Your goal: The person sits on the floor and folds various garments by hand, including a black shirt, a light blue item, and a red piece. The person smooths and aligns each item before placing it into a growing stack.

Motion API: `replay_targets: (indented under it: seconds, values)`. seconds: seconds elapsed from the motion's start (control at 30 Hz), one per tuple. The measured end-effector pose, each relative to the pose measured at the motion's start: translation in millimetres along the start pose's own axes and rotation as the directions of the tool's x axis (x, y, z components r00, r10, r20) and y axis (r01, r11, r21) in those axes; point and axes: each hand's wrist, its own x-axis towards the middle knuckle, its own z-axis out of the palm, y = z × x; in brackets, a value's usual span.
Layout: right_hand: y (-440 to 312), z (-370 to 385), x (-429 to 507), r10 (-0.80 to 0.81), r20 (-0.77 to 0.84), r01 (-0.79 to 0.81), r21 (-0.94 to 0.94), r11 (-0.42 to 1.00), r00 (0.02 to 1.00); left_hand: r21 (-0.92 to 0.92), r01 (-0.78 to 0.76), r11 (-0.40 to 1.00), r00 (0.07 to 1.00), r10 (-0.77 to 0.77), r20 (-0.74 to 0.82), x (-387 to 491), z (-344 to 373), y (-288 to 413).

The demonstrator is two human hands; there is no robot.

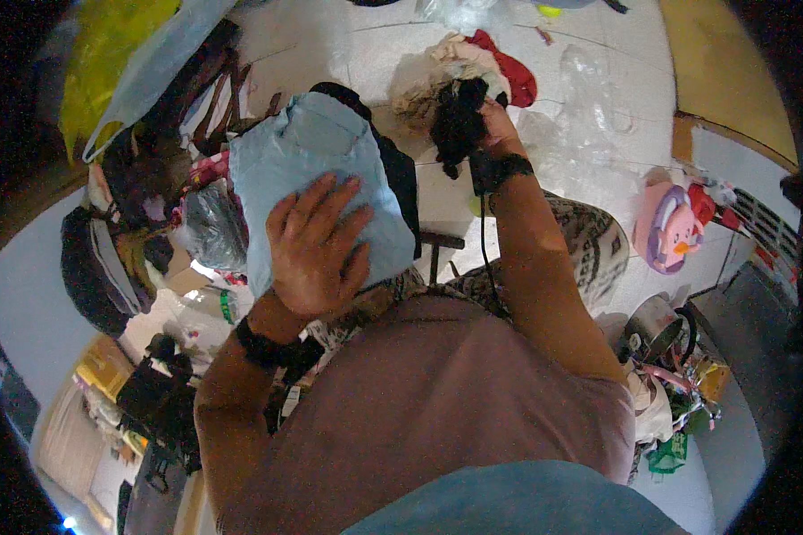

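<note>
My left hand [318, 251] lies palm down, fingers spread, on a folded light-blue cloth [328, 154]. The cloth rests over a black item [398, 180] that shows along its right side. Farther out on the right, my right hand [498, 127] grips a bunched black cloth [458, 124]; part of the hand is hidden by it. Just beyond lies a pile of cream fabric [472, 57] with a red fabric piece [515, 73] beside it. A black band and a small dark device with a cable sit on my right wrist; another black band is on my left wrist.
Clear plastic bags [585, 100] lie on the pale floor at the upper right. A pink bag with a bird face [669, 231] is at the right, above a metal pot [656, 324] among clutter. Dark bags [100, 267] and a grey plastic bag [211, 224] crowd the left.
</note>
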Motion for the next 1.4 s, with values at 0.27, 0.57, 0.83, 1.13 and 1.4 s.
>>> replay_targets:
  seconds: [0.27, 0.57, 0.83, 1.13, 1.4]
  values:
    - [-83.5, 32.1, -170.5, -0.552, 0.416, 0.341, 0.480, 0.808, 0.723, 0.016, -0.165, 0.986, 0.963, 0.164, -0.211, -5.1, 12.3, 13.7]
    - [-59.8, 65.8, -272.9, -0.764, 0.249, 0.798, -0.071, 0.598, 0.595, -0.578, -0.255, 0.775, 0.929, 0.032, -0.368, 2.0, -20.3, 57.7]
    - [-53.7, 104.6, -314.3, -0.389, 0.543, 0.082, 0.504, 0.860, 0.744, -0.042, -0.520, 0.853, 0.805, 0.474, -0.357, 21.8, -43.6, 98.5]
    - [-58.4, 105.3, -338.5, -0.701, 0.319, 0.754, -0.075, 0.652, 0.638, -1.000, -0.007, -0.005, 0.993, -0.118, -0.007, 33.4, -76.2, 90.5]
    - [-87.3, 120.2, -363.9, -0.735, 0.454, 0.683, 0.311, 0.660, 0.504, -0.991, 0.012, 0.136, 0.997, 0.073, 0.022, 41.2, -91.6, 86.2]
